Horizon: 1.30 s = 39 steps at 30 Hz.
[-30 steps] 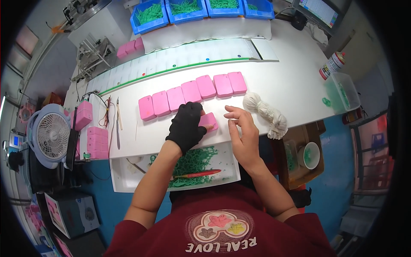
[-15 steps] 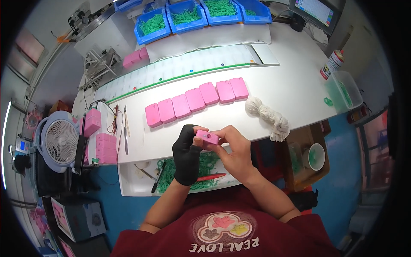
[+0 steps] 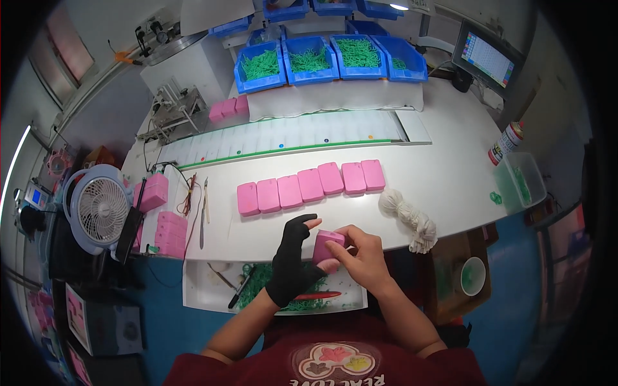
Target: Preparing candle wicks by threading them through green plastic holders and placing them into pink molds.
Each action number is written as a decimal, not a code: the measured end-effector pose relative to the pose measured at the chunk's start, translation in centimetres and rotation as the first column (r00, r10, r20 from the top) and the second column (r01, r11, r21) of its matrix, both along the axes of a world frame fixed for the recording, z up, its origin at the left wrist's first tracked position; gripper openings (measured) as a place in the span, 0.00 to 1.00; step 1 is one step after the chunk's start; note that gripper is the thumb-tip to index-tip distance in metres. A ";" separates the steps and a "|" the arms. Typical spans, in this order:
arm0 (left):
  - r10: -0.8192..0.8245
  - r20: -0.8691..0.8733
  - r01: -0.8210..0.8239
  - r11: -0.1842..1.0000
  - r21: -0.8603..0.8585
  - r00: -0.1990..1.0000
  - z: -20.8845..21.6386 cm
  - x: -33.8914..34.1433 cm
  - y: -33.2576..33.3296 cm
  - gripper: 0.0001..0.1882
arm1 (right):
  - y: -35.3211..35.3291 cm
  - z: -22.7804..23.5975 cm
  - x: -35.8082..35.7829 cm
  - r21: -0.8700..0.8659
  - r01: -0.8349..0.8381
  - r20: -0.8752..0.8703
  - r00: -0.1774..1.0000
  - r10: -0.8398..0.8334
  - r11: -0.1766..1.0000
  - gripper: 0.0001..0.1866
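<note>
A pink rounded block (image 3: 329,247) is gripped by my right hand (image 3: 364,258), its broad side facing me and the thumb lying across it. My left hand (image 3: 295,260), in a black glove with bare fingertips, is spread open beside the block. Its thumb tip is at the block's lower edge; whether it presses there I cannot tell. Beyond my hands, several similar pink blocks (image 3: 290,192) lie side by side in a slanting row on the white table (image 3: 225,235). Below my hands is an open white drawer (image 3: 196,289) holding green scraps (image 3: 257,283) and a red pen-like tool (image 3: 315,296).
A twisted white cloth bundle (image 3: 412,222) lies right of the row. Blue bins (image 3: 312,61) with green pieces stand behind a lit strip (image 3: 283,138). Tweezers (image 3: 203,215), stacked pink blocks (image 3: 170,233) and a fan (image 3: 100,209) are left; a spray can (image 3: 506,143) and clear tub (image 3: 520,183) right.
The block has turned from its holed narrow side to its broad side. My left fingers have come off it and spread. The view has tipped up, so the table sits lower in it.
</note>
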<state>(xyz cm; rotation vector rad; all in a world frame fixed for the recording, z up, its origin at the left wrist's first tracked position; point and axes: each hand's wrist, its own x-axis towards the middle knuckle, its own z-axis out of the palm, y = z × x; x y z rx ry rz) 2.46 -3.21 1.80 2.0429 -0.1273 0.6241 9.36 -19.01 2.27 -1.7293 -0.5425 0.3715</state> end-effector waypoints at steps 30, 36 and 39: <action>-0.353 -0.200 0.403 0.853 0.333 0.914 3.4 20.4 1.7 0.33 | -3.9 -5.2 4.5 0.060 0.262 0.418 0.870 -0.263 0.963 0.10; -0.314 -0.182 0.362 0.846 0.391 0.932 -1.4 33.5 0.4 0.29 | -3.7 -5.0 4.5 0.016 0.236 0.450 0.866 -0.218 0.972 0.11; -0.245 -0.180 0.298 0.869 0.395 0.953 -2.7 35.7 0.1 0.27 | -3.9 -4.7 4.4 0.007 0.235 0.451 0.867 -0.213 0.972 0.11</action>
